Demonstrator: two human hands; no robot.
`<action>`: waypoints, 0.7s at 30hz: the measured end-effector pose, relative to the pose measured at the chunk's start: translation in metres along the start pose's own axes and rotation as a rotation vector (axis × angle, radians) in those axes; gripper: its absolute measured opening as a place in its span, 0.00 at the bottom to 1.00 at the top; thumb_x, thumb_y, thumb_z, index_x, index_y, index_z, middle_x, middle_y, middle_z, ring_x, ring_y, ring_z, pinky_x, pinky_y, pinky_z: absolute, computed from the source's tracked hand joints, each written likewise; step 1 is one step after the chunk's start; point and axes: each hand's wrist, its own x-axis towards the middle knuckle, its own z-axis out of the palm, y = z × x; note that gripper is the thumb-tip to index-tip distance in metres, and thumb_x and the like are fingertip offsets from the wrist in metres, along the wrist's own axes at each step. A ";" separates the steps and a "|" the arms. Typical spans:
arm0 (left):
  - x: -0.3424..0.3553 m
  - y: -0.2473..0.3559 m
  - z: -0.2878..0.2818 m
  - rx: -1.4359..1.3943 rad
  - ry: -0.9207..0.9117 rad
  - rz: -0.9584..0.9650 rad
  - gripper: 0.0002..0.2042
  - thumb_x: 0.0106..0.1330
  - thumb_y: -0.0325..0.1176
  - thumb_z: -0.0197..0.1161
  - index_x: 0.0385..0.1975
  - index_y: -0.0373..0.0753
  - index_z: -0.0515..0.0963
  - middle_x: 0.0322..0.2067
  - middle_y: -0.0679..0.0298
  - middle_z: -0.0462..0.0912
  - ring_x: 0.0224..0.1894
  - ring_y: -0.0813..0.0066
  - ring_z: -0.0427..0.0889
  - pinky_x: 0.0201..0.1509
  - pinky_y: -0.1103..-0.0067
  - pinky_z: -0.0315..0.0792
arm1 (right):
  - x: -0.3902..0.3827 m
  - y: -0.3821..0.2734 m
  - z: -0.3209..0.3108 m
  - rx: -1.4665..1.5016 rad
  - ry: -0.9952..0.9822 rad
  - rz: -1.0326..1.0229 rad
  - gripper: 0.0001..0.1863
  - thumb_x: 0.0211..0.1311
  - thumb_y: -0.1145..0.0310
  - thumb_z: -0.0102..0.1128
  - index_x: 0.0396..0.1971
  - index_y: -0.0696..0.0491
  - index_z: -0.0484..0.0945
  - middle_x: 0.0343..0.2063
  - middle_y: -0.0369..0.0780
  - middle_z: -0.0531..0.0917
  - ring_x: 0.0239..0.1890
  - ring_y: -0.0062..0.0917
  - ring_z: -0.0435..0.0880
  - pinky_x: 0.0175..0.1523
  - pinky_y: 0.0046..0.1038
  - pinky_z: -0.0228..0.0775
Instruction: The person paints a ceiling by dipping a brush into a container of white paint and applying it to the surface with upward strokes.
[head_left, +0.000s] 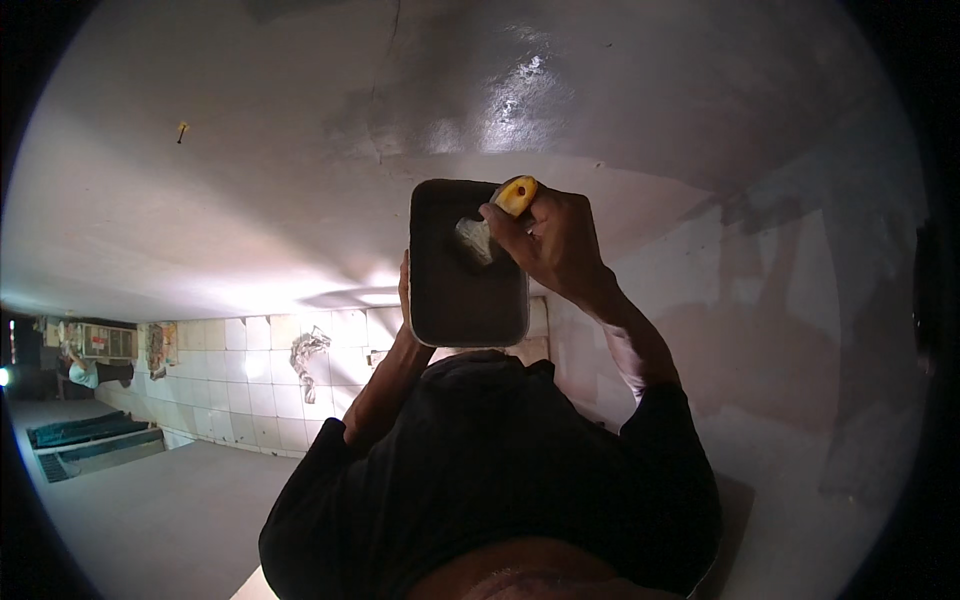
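Observation:
In front of my chest I hold a dark rectangular tray with rounded corners and a pale rim. My left hand grips its left side; fingers show along the edge, and the rest is hidden behind the tray. At the tray's upper right corner, my right hand is closed around a paintbrush with a yellow handle. Its pale bristles point down and left inside the tray. Whether they touch the bottom, I cannot tell.
Ahead is a grey wall with a glossy, wet-looking patch and a small nail-like fixture. Crumpled sheeting lies on pale tiles. Another person is far left, near dark teal stacked material. Shadows fall on the right wall.

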 end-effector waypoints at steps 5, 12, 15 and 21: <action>0.001 0.001 0.007 -0.038 -0.005 -0.043 0.30 0.71 0.57 0.45 0.63 0.39 0.67 0.58 0.54 0.73 0.58 0.61 0.75 0.63 0.62 0.69 | 0.007 -0.004 -0.006 0.015 0.155 -0.177 0.13 0.64 0.61 0.63 0.29 0.58 0.78 0.21 0.42 0.84 0.19 0.26 0.83 0.26 0.25 0.74; 0.005 0.006 0.004 -0.120 -0.010 -0.141 0.32 0.70 0.60 0.46 0.62 0.39 0.68 0.58 0.55 0.74 0.58 0.60 0.75 0.64 0.62 0.69 | 0.018 0.006 -0.014 -0.113 0.029 -0.301 0.11 0.57 0.68 0.70 0.35 0.57 0.80 0.25 0.41 0.85 0.24 0.26 0.85 0.33 0.23 0.77; 0.006 0.009 0.000 -0.134 -0.016 -0.183 0.32 0.70 0.60 0.46 0.62 0.39 0.68 0.58 0.54 0.74 0.58 0.59 0.75 0.64 0.61 0.69 | 0.016 0.007 -0.012 -0.215 0.075 -0.365 0.12 0.55 0.68 0.71 0.35 0.57 0.80 0.25 0.40 0.85 0.22 0.27 0.84 0.31 0.24 0.76; 0.025 0.016 0.025 -0.077 -0.056 -0.197 0.33 0.70 0.61 0.44 0.62 0.39 0.68 0.58 0.53 0.74 0.58 0.59 0.75 0.64 0.62 0.69 | 0.003 0.003 -0.003 -0.257 0.494 -0.452 0.10 0.54 0.72 0.71 0.34 0.58 0.79 0.26 0.41 0.85 0.23 0.27 0.85 0.30 0.23 0.76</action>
